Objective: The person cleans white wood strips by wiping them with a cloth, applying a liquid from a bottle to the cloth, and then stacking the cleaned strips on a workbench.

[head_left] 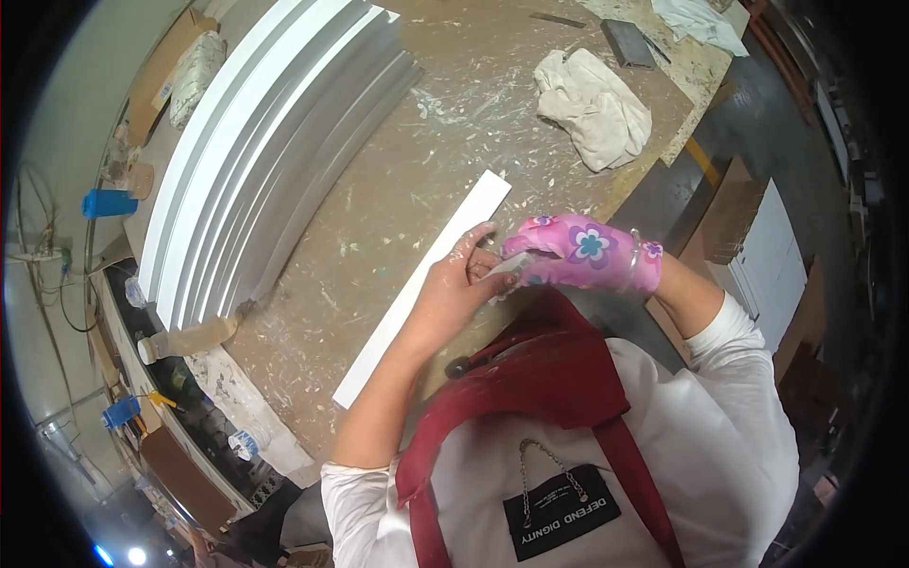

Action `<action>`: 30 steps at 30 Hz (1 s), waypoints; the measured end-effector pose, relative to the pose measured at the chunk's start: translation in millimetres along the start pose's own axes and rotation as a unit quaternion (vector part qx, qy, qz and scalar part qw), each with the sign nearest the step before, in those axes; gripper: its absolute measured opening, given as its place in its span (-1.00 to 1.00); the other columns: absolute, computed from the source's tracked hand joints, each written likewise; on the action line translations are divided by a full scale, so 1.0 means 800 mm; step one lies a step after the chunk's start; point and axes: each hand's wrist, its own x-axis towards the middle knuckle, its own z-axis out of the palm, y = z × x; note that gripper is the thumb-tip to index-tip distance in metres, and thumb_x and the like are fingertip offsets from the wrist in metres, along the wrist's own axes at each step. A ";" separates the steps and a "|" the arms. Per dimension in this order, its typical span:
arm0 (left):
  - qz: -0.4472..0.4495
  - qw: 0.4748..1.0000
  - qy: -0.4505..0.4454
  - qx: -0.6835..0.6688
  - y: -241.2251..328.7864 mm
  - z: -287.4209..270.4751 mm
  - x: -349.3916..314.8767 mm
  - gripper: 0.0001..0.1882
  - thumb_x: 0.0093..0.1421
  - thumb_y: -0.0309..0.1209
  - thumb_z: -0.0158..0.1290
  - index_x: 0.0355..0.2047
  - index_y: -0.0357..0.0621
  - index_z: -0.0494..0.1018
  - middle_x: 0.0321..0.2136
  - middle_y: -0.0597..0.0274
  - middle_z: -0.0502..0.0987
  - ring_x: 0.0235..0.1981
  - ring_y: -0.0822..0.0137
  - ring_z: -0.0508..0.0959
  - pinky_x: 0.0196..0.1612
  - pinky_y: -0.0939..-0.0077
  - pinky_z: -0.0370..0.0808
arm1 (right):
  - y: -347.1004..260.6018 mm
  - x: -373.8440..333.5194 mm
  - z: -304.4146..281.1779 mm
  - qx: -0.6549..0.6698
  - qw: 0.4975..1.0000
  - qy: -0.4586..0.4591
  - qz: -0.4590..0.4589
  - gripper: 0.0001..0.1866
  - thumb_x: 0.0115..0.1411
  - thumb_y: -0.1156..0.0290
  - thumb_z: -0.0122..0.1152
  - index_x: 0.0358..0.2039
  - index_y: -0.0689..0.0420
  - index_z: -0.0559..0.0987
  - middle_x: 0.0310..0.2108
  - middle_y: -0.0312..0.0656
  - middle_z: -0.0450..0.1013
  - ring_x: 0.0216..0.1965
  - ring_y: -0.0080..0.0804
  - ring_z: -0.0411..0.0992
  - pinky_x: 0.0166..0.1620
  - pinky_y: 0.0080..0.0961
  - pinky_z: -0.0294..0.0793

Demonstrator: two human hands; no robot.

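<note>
White shirt (701, 426) is nearest. Beside the white strip (414, 295) on the worktop (327, 275), my right hand (576, 252) grasps a pale piece (511, 265); left hand's (459, 286) grip I cannot tell. Handling this piece seems the step; next needs steadiness.

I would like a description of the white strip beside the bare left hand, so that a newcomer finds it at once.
On the brown worktable, a big stack of white strips lies at left. Right of it, one white strip slants across the table by the bare left hand. Unlike the stacked ones, it lies alone.
</note>
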 end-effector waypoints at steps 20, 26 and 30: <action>0.167 0.850 0.300 0.400 -0.094 -0.010 0.013 -0.46 -0.06 -0.39 0.27 -0.03 -0.26 0.44 -0.22 0.00 0.39 -0.18 0.00 0.39 -0.08 0.22 0.35 | 0.051 0.030 -0.014 -0.037 0.948 0.152 0.276 -0.62 0.17 0.28 0.13 -0.02 0.16 0.49 -0.13 0.01 0.46 -0.09 -0.03 0.41 0.00 -0.30 0.38; 0.183 0.849 0.300 0.396 -0.092 -0.010 0.014 -0.48 -0.06 -0.41 0.26 -0.05 -0.28 0.44 -0.23 -0.03 0.40 -0.19 -0.02 0.40 -0.11 0.20 0.36 | 0.054 0.039 -0.012 -0.099 0.937 0.220 0.251 -0.61 0.15 0.27 0.13 -0.03 0.16 0.48 -0.19 0.03 0.42 -0.15 -0.06 0.42 -0.07 -0.28 0.41; 0.167 0.856 0.294 0.392 -0.093 -0.012 0.013 -0.47 -0.06 -0.37 0.27 -0.04 -0.27 0.45 -0.20 -0.02 0.40 -0.16 0.00 0.39 -0.06 0.21 0.35 | 0.051 0.038 0.006 -0.194 0.931 0.200 0.234 -0.63 0.15 0.28 0.13 -0.05 0.14 0.48 -0.17 0.00 0.37 -0.18 -0.07 0.41 -0.12 -0.28 0.41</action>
